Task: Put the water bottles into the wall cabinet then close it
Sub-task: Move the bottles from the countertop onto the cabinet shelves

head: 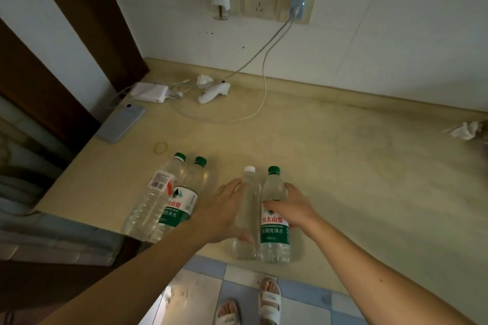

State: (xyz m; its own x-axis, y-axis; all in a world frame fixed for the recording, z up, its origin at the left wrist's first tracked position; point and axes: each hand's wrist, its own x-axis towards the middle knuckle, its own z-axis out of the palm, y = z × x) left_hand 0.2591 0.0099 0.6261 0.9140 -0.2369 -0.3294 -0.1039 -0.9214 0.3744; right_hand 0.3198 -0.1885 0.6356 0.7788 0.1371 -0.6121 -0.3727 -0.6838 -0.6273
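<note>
Two upright water bottles are being taken up at the lower centre of the frame, near the front edge of the counter (343, 166). The white-capped bottle (247, 208) is being gripped by the left hand (224, 211), whose fingers are curled round its left side with the thumb across the lower body. The green-capped bottle (274, 216), touching it on the right, is being gripped by the right hand (293, 208), the thumb pressed across the label and the fingers wrapped behind. Both long axes are standing vertical, so each bottle is being met from the side by the hand nearer to it, and a straight lift is judged to be what the coming move calls for.

Two more bottles (169, 198) are standing together to the left, well clear of the left hand but near enough to be knocked by the forearm if the lift is swung leftward. The wall cabinet is not being shown in this view, so its direction from the hands cannot be told.

Farther back, in the upper left, a phone (121, 123), a white charger brick (149, 91) and a rubber band (161, 148) are lying on the counter; cables (264, 82) are hanging from the wall sockets (260, 0) above. Crumpled tissue (464, 129) is lying at the right edge.
</note>
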